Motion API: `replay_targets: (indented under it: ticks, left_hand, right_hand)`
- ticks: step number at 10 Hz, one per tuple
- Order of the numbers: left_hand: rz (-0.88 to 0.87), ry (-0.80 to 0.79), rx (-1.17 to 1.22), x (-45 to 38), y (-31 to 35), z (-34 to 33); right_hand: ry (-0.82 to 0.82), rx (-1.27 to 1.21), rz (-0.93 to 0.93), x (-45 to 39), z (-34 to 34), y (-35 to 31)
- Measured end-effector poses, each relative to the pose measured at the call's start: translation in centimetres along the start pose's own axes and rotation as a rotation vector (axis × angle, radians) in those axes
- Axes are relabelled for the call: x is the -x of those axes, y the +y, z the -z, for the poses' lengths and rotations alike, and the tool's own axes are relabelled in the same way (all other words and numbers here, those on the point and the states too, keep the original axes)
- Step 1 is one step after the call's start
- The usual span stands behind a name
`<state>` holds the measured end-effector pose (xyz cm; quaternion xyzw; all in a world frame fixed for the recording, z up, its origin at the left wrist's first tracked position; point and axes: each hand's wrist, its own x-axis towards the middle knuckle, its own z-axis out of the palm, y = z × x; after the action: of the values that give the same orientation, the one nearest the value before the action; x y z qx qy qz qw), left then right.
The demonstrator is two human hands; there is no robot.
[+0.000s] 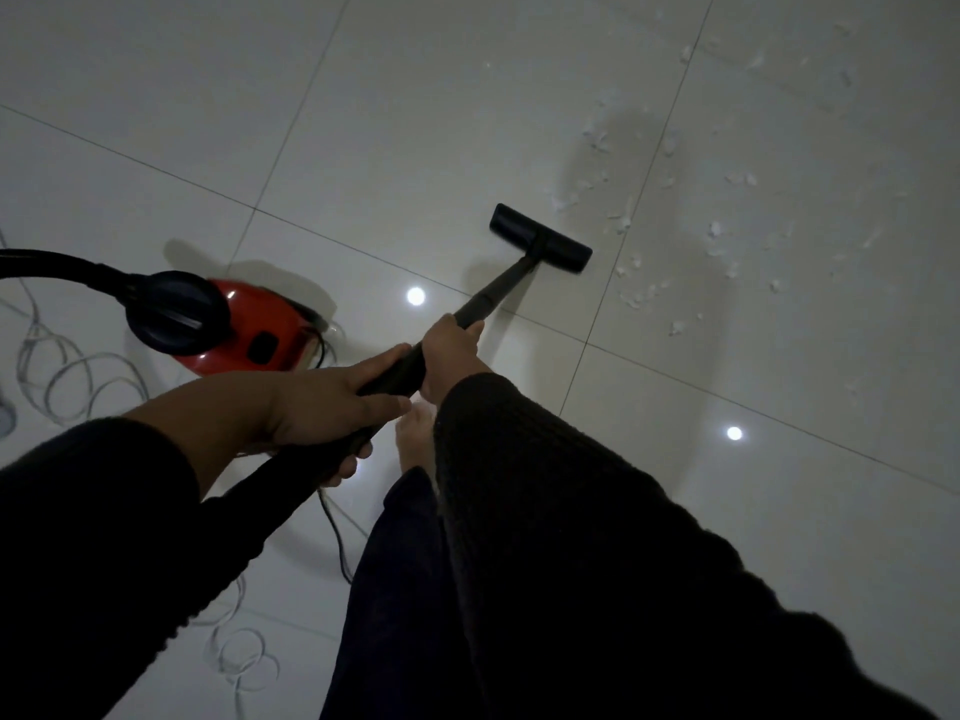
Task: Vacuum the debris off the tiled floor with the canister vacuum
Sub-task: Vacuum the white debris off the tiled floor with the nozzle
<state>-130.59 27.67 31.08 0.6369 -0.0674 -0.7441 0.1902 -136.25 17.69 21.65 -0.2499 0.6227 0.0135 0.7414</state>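
Both hands closed in a grip on the black wand (488,296): right hand (453,356) wrapped around the tube further down toward the head, left hand (322,407) curled around the handle end nearer the body, thumb laid along the top. Dark knit sleeves on both arms.

Running up and to the right from the hands, the wand, ending in the flat black floor head (540,239), set on the tiled floor (415,122) just left of a grout line. Beyond and to the right of the head, white debris (623,220) scattered in flecks over the neighbouring tiles, the nearest bits just beside the head's far edge. Wide bare tile above and to the upper left; bare tile also at lower right, with two bright light reflections on the glossy surface.

At left, close to the left hand, the red canister vacuum (249,335) with a black round cap, black hose (57,265) arching off the left edge. Loose loops of cord (83,376) lying on the floor left and below, trailing near the body. Below the hands, a bare foot (413,439) and dark trouser leg.
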Motion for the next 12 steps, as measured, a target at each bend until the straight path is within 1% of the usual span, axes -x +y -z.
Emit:
replay_targets:
  ticks: [1,2,3,5,6,7,8,9,10,12]
  left_hand:
    - [-0.071,0.034,-0.009,-1.9,1.3,0.6]
    - [-0.101,0.039,-0.022,-3.4,3.2,1.8]
    - [-0.091,0.024,-0.016,-4.6,5.2,3.5]
    - [-0.118,-0.004,-0.027,-6.7,9.2,6.8]
    - [-0.128,-0.017,-0.03,-8.2,11.0,8.1]
    - [-0.131,-0.018,-0.029,-9.7,12.9,8.9]
    - [-0.129,-0.007,-0.038,-11.1,14.8,9.6]
    - [-0.146,0.01,-0.079,-12.5,17.0,10.1]
    - [-0.154,0.055,-0.108,-13.3,19.8,10.7]
    - [-0.132,0.089,-0.058,-14.3,25.9,11.3]
  right_hand:
    - [0.038,0.034,0.004,-1.5,0.3,-1.7]
    - [0.065,-0.012,0.025,-3.4,-0.5,-4.2]
    - [0.065,0.002,0.04,-5.4,-1.0,-6.7]
    - [0.117,0.083,0.057,-8.0,-3.1,-10.9]
    - [0.178,0.12,0.011,-8.7,-3.6,-13.3]
    - [0.182,0.152,0.02,-10.1,-3.7,-15.6]
    - [0.207,0.245,0.013,-11.5,-3.6,-17.6]
    - [0.233,0.156,0.013,-13.0,-3.4,-19.8]
    - [0.228,0.12,0.031,-14.0,-3.4,-22.4]
    - [0.183,0.158,0.039,-16.3,-2.6,-28.8]
